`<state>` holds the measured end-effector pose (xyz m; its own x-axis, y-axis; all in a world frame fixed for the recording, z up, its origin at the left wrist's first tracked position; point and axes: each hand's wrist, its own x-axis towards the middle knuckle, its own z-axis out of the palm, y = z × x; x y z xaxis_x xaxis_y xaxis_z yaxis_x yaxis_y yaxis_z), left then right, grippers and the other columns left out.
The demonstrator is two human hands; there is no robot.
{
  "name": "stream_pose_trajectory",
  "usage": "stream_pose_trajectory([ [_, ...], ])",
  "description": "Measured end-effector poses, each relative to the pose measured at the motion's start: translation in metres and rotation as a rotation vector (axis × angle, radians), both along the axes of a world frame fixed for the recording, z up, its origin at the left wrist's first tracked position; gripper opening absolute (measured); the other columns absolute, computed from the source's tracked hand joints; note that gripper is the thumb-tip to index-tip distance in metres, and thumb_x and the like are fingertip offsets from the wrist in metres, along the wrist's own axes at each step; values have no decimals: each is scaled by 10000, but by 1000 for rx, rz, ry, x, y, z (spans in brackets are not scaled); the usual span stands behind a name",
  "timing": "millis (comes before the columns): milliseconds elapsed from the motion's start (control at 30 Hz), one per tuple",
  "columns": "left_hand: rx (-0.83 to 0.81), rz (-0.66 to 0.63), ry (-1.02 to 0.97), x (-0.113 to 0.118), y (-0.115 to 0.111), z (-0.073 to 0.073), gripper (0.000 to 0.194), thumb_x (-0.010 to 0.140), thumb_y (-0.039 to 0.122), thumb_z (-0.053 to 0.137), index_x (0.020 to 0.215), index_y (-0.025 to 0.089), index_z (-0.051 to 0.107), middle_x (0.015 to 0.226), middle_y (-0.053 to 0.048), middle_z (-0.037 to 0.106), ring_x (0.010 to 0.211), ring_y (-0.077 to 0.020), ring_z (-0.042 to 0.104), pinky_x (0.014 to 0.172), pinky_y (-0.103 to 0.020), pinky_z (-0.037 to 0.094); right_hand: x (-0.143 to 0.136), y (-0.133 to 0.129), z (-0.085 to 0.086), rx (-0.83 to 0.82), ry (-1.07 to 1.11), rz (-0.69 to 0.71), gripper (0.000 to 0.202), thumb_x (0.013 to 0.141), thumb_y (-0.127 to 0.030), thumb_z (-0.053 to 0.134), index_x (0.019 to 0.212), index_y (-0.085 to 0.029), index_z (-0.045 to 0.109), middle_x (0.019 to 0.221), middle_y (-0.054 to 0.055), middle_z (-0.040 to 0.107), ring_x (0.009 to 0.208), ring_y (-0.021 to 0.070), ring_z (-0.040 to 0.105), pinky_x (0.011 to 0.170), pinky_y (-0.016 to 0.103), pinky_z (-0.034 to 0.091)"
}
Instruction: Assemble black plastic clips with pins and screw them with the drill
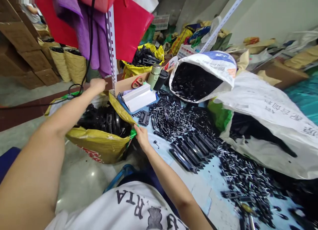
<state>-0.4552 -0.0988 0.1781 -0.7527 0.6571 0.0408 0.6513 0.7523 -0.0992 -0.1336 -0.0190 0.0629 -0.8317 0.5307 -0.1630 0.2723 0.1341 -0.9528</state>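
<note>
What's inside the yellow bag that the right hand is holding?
Black parts show at the top of the yellow bag. Anything deeper is covered, so I can't tell.

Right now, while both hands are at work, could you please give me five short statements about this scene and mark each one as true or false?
1. The right hand grips the edge of the yellow bag. True.
2. The left hand is stretched out toward the far side of this bag. True.
3. The yellow bag is tied shut. False: it is open at the top, and black parts show inside.
4. The red-handled scissors are held in the right hand. False: the red-handled scissors lie apart from it, near the green flask.
5. The white-and-blue sack has its mouth open, with dark contents showing. True.
</note>
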Motion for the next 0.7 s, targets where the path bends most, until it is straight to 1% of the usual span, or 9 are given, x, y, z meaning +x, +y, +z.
stream_pose_trajectory([
  [67, 6, -28, 13, 23, 2, 15, 538, 902, 441, 320, 1034, 24, 635, 1042, -263, 626, 1002, -356, 583, 793, -404, 435, 6, 8, 6, 25, -20, -13, 545, 802, -689, 343, 533, -217, 380, 431, -40, 368, 420, 100, 354, 437, 237, 284],
  [167, 7, -215, -7, 102, 0, 21, 549, 876, 519, 362, 1056, 72, 624, 1012, -230, 640, 996, -351, 587, 811, -405, 432, 28, 26, 22, 166, -59, 133, 548, 835, -651, 336, 549, -197, 448, 449, -29, 455, 432, 101, 423, 483, 229, 327],
  [233, -3, -377, -95, 168, -9, 13, 569, 873, 568, 327, 1035, 115, 631, 967, -204, 655, 966, -336, 605, 812, -399, 433, 53, 50, 34, 384, -100, 164, 508, 867, -594, 344, 608, -190, 512, 519, -16, 526, 508, 111, 484, 558, 230, 366],
  [300, -48, -403, -161, 221, -21, -2, 681, 827, 672, 303, 1016, 108, 634, 921, -225, 659, 941, -368, 613, 808, -439, 430, 86, 86, 46, 611, -209, 66, 419, 878, -528, 390, 694, -193, 562, 630, 2, 590, 615, 130, 534, 639, 241, 391],
  [333, -93, -355, -196, 237, -26, -11, 754, 795, 715, 304, 1031, 75, 626, 886, -250, 657, 907, -394, 619, 793, -470, 428, 107, 109, 51, 702, -290, -13, 365, 881, -489, 412, 744, -196, 580, 697, 17, 616, 670, 143, 554, 673, 253, 400],
  [433, -154, -160, -391, 249, -32, -39, 886, 714, 768, 358, 1151, 26, 564, 836, -271, 659, 826, -413, 636, 730, -490, 439, 176, 177, 59, 865, -526, -235, 200, 872, -333, 470, 885, -187, 606, 890, 94, 638, 845, 204, 586, 778, 315, 418],
  [533, -36, -90, -821, 236, -30, -57, 774, 634, 698, 518, 1108, 91, 603, 677, -147, 658, 644, -301, 636, 609, -375, 453, 235, 226, 57, 894, -641, -243, 207, 808, -163, 527, 998, -134, 606, 1039, 167, 599, 1010, 242, 551, 880, 337, 384],
  [633, 312, -84, -1218, 240, -30, -41, 586, 552, 519, 665, 1013, 159, 634, 468, 15, 508, 447, -165, 495, 478, -273, 380, 264, 247, 47, 861, -666, -163, 313, 755, -48, 512, 1056, -66, 596, 1087, 188, 583, 1065, 224, 522, 918, 293, 348],
  [700, 752, -95, -1109, 260, -31, -15, 468, 586, 432, 675, 985, 192, 629, 472, 50, 446, 449, -122, 430, 477, -244, 363, 270, 253, 41, 838, -643, -165, 359, 727, -21, 521, 1078, -55, 591, 1109, 187, 583, 1067, 215, 520, 923, 278, 345],
])
